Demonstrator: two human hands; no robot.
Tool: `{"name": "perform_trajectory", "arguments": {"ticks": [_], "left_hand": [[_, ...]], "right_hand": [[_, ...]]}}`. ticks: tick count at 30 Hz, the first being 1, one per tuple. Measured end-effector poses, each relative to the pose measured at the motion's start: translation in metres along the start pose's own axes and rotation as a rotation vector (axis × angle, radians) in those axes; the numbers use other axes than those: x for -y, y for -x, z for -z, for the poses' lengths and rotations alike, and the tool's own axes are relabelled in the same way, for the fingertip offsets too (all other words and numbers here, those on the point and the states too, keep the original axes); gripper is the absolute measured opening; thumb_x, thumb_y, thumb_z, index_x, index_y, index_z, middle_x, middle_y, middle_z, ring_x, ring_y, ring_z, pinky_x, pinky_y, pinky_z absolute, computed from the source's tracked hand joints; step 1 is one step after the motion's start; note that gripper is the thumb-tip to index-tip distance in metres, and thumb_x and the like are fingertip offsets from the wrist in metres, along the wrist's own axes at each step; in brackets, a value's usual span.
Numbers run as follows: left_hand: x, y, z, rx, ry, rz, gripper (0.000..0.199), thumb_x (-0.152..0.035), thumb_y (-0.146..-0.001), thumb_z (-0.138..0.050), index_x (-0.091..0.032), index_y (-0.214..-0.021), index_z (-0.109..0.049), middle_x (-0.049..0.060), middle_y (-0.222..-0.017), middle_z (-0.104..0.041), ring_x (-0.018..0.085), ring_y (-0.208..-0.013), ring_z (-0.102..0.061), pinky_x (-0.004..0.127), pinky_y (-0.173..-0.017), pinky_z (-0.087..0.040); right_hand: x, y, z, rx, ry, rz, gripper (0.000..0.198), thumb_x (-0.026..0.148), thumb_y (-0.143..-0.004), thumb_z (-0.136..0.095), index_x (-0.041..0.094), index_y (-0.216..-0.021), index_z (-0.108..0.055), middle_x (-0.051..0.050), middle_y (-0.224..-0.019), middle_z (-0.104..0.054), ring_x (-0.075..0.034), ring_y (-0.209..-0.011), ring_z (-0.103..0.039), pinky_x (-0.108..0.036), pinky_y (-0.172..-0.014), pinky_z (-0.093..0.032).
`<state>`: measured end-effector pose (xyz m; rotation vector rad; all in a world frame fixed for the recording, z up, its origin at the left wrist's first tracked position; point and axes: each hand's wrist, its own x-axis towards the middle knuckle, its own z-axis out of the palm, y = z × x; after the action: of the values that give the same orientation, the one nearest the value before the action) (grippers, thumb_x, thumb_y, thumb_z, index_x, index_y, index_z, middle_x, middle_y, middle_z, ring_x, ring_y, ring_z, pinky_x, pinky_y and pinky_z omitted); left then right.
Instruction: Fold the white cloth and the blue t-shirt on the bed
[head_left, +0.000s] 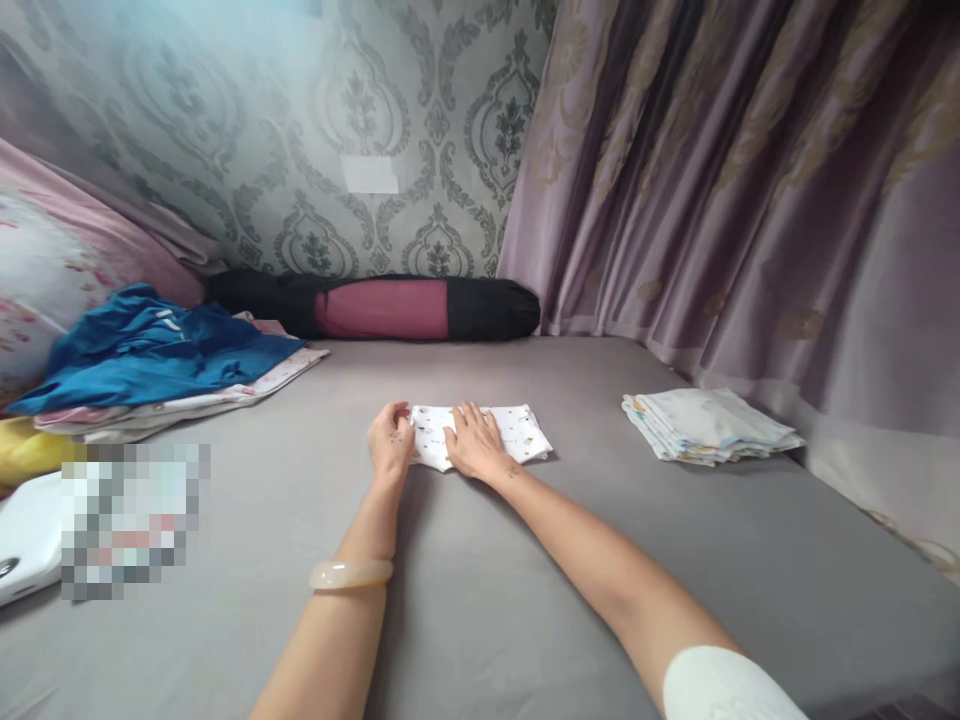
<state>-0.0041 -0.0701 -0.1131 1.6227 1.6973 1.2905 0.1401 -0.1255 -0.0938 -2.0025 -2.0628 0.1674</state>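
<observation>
A folded white cloth (519,425) with a small brown and dark print lies on the grey bed sheet in the middle of the head view. At its left edge is my left hand (391,440), fingers curled in and pinching the fabric there. My right hand (475,441) lies flat on top of the cloth with its fingers stretched out, covering part of the print. To the right sits a stack of folded white cloths (709,425) with coloured patterns, apart from both hands.
Blue clothing (165,345) is heaped on light fabrics at the left. A long black and maroon bag (381,308) lies along the wall. A white object (34,535) rests at the left edge, beside a blurred patch. Purple curtains (675,170) hang at the right.
</observation>
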Motion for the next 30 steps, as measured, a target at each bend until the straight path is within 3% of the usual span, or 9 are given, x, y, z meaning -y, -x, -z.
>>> {"name": "perform_trajectory", "arguments": {"ticks": [6, 13, 20, 30], "left_hand": [[0.003, -0.001, 0.001, -0.034, 0.063, 0.038, 0.036, -0.016, -0.077, -0.041, -0.015, -0.102, -0.067, 0.008, -0.093, -0.073, 0.021, -0.091, -0.067, 0.033, -0.085, -0.051], [0.003, -0.003, -0.001, -0.049, 0.106, 0.027, 0.036, -0.017, -0.078, -0.039, -0.013, -0.101, -0.066, 0.010, -0.089, -0.072, 0.020, -0.085, -0.067, 0.034, -0.085, -0.051], [0.006, -0.004, -0.001, -0.082, 0.097, 0.029, 0.036, -0.018, -0.078, -0.038, -0.014, -0.100, -0.066, 0.009, -0.087, -0.072, 0.019, -0.083, -0.067, 0.034, -0.084, -0.051], [0.005, -0.004, 0.002, -0.126, 0.129, 0.055, 0.034, -0.018, -0.077, -0.039, -0.015, -0.098, -0.066, 0.008, -0.085, -0.072, 0.019, -0.083, -0.067, 0.033, -0.083, -0.051]], "right_hand": [[0.018, -0.007, 0.004, 0.020, 0.005, -0.010, 0.054, 0.030, -0.096, -0.028, 0.004, -0.142, -0.040, -0.017, -0.152, -0.033, -0.027, -0.142, -0.022, -0.046, -0.116, -0.008], [0.045, -0.015, -0.007, 0.060, -0.025, 0.041, 0.060, 0.038, -0.099, -0.021, 0.003, -0.146, -0.033, -0.017, -0.154, -0.028, -0.026, -0.144, -0.018, -0.047, -0.116, -0.003], [0.043, -0.016, -0.021, 0.031, -0.016, 0.038, 0.063, 0.043, -0.099, -0.017, 0.005, -0.147, -0.030, -0.016, -0.155, -0.026, -0.025, -0.144, -0.018, -0.047, -0.116, -0.001], [0.045, -0.017, -0.015, 0.056, -0.035, 0.020, 0.062, 0.041, -0.098, -0.020, 0.004, -0.146, -0.032, -0.017, -0.154, -0.028, -0.026, -0.144, -0.019, -0.048, -0.116, -0.003]]}}
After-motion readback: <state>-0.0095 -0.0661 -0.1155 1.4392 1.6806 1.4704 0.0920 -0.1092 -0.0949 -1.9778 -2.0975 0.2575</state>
